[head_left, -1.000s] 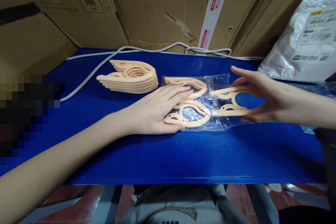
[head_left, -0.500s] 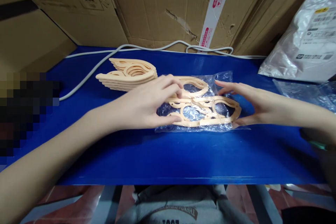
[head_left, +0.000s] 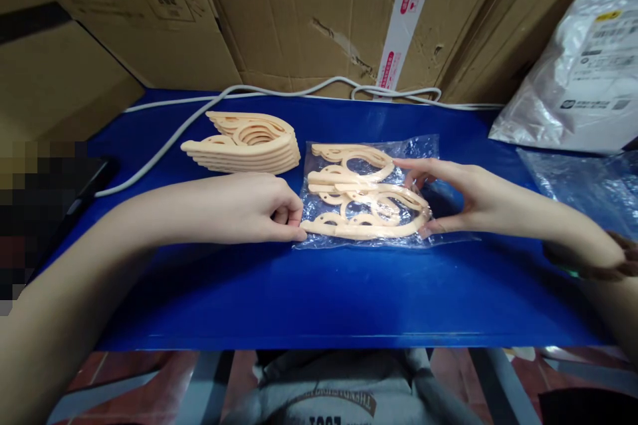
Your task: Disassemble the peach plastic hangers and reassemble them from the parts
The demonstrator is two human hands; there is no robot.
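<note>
A clear plastic bag (head_left: pixel 423 146) lies on the blue table (head_left: pixel 319 292), and peach plastic hanger pieces (head_left: pixel 366 202) lie stacked on top of it. My left hand (head_left: pixel 259 209) is curled, with thumb and finger pinched at the left tip of the lower piece. My right hand (head_left: pixel 451 196) holds the right end of the pieces between spread fingers and thumb. A neat stack of the same peach pieces (head_left: pixel 246 143) sits just behind my left hand.
Cardboard boxes (head_left: pixel 309 13) line the back edge. A white cable (head_left: pixel 164 143) runs along the rear of the table. A white plastic parcel (head_left: pixel 578 73) and another clear bag (head_left: pixel 583 182) lie at the right. A dark blurred object is at the left edge.
My right hand slid the right-hand peach piece leftwards onto the others on the bag. My left hand lifted off the pieces, curled and drew back to their left tip.
</note>
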